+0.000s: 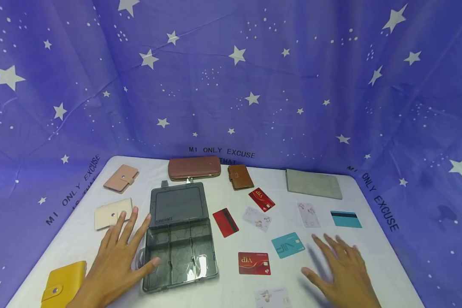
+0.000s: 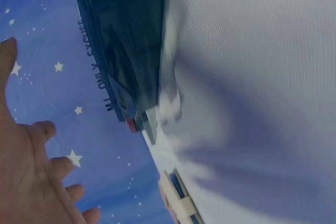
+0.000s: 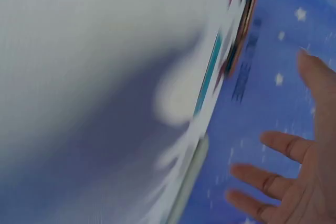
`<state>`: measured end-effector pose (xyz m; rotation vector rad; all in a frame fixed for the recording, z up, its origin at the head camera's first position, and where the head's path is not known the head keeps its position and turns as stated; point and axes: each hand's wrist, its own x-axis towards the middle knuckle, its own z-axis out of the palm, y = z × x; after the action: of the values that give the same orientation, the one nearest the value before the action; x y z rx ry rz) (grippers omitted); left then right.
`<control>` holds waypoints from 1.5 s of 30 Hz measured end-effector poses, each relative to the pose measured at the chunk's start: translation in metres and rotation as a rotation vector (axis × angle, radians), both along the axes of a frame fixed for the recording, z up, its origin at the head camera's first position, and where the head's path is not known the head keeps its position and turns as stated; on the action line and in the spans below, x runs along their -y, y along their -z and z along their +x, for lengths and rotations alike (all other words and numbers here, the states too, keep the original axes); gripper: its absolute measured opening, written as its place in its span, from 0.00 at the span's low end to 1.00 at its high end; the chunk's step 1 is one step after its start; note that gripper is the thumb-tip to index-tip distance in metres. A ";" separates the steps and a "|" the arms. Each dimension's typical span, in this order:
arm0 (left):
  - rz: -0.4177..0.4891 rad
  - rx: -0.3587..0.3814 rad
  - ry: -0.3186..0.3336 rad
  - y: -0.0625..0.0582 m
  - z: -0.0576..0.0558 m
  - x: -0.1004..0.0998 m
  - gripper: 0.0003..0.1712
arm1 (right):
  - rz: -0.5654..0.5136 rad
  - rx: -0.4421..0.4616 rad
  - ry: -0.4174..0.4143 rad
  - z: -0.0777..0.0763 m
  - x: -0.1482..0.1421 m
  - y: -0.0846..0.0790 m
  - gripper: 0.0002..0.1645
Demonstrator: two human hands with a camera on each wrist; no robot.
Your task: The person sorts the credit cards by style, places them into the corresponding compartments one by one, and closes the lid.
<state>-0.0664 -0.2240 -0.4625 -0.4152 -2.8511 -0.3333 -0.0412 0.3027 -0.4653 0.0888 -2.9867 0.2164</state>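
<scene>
My left hand, fingers spread, hovers just left of a grey see-through compartment box whose lid is folded back. Nothing is in its grasp; in the left wrist view the palm is bare beside the box. Over the right side of the table my right hand is held above its own shadow, fingers apart and holding nothing. Nearest to it lie a teal VIP card and a pale patterned card. A red VIP card lies between the box and the right hand.
Around the box lie a cream wallet, a pink wallet, a yellow wallet and a brown wallet. A long maroon purse and a grey pouch line the back edge. Several more cards, including a striped teal card, are scattered about.
</scene>
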 end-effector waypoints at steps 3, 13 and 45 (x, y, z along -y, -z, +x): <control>0.068 0.046 0.020 0.004 0.003 -0.004 0.60 | -0.052 0.073 -0.061 0.005 0.025 0.001 0.51; 0.258 0.068 0.125 0.019 0.007 -0.004 0.63 | -0.177 0.291 -0.387 0.011 0.073 0.016 0.44; 0.466 0.152 0.093 0.030 0.001 0.008 0.52 | -0.953 0.236 -0.396 -0.031 0.162 -0.005 0.16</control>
<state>-0.0654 -0.2320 -0.4921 -0.4400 -2.7726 -1.0582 -0.0718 0.1410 -0.4606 0.5589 -2.6863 1.7230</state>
